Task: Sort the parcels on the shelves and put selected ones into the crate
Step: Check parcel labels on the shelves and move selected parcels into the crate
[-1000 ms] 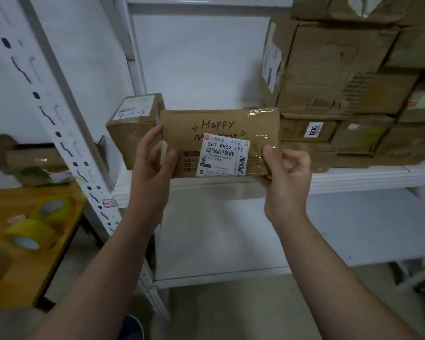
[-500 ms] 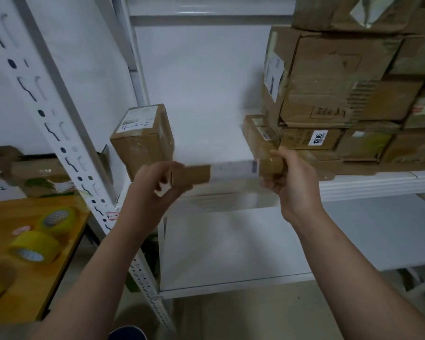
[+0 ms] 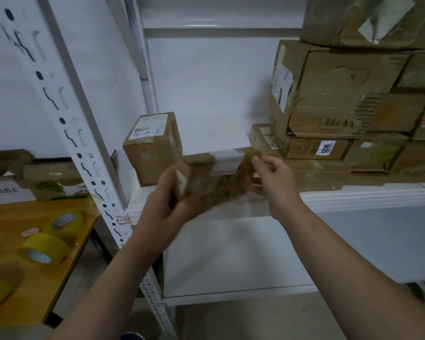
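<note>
While the flat parcel (image 3: pixel 219 182) is up in the air in front of the shelf (image 3: pixel 353 196), a few things could go wrong. On the left, rolls of tape (image 3: pixel 43 246) lie on a wooden table (image 3: pixel 8 231), and a dropped parcel could fall near them or onto the floor. Next comes a small box (image 3: pixel 152 148) at the shelf's edge, just behind the left hand (image 3: pixel 165 204); a bump from the parcel could push it off. The left hand is curled round the parcel's left end, but it looks blurry, so the hold may slip. The right hand (image 3: pixel 275 180) pinches the right end with its fingertips only, which is a weak grip. Further right, the stack of boxes (image 3: pixel 334 94) is piled high and could topple if knocked. No crate is in sight.
</note>
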Tool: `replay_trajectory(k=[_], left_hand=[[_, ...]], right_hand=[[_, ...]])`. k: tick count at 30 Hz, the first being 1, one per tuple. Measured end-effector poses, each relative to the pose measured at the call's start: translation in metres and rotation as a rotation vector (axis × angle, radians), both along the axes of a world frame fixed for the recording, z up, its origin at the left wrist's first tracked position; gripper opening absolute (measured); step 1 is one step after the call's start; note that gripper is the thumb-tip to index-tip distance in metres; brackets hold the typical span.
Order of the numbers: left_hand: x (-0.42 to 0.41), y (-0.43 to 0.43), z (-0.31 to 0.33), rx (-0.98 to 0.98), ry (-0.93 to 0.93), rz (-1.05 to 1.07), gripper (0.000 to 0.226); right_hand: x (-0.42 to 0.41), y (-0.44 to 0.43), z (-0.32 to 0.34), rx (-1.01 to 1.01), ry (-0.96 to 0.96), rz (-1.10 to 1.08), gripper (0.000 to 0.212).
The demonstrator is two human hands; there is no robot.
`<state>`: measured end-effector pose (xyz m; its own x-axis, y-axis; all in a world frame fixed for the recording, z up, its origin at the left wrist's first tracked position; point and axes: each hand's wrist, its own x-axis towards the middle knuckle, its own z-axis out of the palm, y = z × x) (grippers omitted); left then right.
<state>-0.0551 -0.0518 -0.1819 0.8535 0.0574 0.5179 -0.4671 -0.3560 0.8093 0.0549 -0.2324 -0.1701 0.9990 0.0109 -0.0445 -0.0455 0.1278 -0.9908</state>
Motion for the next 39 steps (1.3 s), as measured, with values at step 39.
replay_trajectory(k=[39], left_hand=[[0.098, -0.057, 0.016, 0.838, 0.001, 0.385, 0.043]], right_hand=[[0.013, -0.044, 0.006, -0.71, -0.696, -0.103, 0.014]])
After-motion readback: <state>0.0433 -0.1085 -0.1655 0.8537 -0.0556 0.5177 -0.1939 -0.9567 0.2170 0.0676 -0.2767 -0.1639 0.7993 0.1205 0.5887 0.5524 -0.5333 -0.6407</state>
